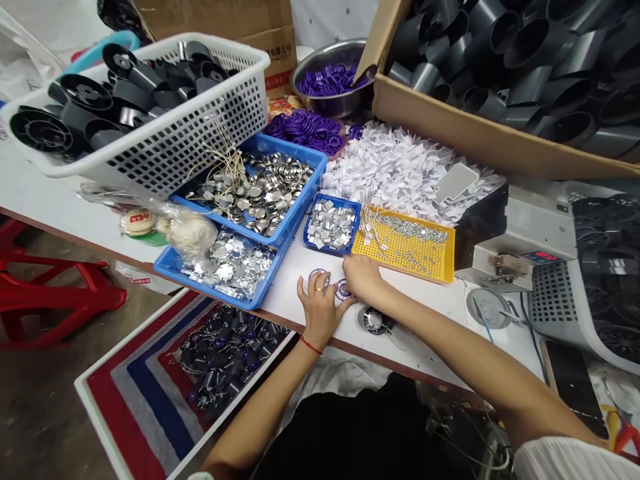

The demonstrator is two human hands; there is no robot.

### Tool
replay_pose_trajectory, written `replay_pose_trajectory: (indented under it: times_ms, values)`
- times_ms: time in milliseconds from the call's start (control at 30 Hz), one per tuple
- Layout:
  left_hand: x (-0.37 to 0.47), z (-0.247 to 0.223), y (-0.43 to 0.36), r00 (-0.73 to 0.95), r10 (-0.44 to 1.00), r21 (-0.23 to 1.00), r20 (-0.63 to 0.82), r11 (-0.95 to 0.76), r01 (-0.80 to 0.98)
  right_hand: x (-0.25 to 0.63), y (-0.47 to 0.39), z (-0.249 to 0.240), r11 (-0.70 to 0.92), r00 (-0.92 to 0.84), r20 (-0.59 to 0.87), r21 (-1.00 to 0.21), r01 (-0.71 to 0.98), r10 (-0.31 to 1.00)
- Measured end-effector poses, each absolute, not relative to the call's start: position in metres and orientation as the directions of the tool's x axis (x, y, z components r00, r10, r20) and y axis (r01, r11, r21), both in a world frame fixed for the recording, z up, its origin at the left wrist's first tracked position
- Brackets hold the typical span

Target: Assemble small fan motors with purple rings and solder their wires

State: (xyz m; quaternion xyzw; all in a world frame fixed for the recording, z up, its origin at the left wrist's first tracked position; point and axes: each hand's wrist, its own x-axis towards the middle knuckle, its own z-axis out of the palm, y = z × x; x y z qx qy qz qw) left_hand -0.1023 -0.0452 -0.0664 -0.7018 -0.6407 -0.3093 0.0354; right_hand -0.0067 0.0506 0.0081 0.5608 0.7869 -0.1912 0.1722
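Head view | my left grip (319,308) curls over one purple ring (313,272), grasp untellable | my right grip (366,277) bunches at a second purple ring (342,291), contents hidden | both rings lie flat on the tabletop (286,283) near the small blue tray (324,249), round, equal every way, openings upward

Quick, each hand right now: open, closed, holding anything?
Left hand: open, fingers spread at the purple rings.
Right hand: fingers curled by the rings; can't tell whether it holds one.
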Motion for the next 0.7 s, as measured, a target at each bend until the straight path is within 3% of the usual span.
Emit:
replay_pose_trajectory:
  times_ms: [167, 333, 433, 600, 700]
  values:
    - [-0.099, -0.062, -0.046, 0.004, 0.886, 0.325, 0.464, -0.174, 0.930, 0.003, 0.062, 0.034, 0.332, -0.368, -0.407, -0.160, 0.930, 0.836]
    - [-0.111, -0.058, -0.049, -0.017, 0.899, 0.387, 0.438, -0.171, 0.906, -0.001, 0.106, 0.042, 0.344, -0.376, -0.045, -0.313, 0.885, 0.926]
    - [-0.134, -0.058, -0.050, -0.072, 0.917, 0.440, 0.392, -0.118, 0.890, -0.011, 0.119, 0.029, 0.340, -0.375, -0.053, -0.322, 0.884, 0.925]
    - [-0.154, -0.063, -0.052, 0.029, 0.953, 0.395, 0.302, -0.153, 0.906, -0.012, 0.122, 0.022, 0.353, -0.383, -0.017, -0.353, 0.866, 0.924]
    - [-0.149, -0.063, -0.054, -0.013, 0.960, 0.424, 0.279, -0.111, 0.899, -0.002, 0.111, 0.032, 0.380, -0.391, 0.070, -0.443, 0.812, 0.918]
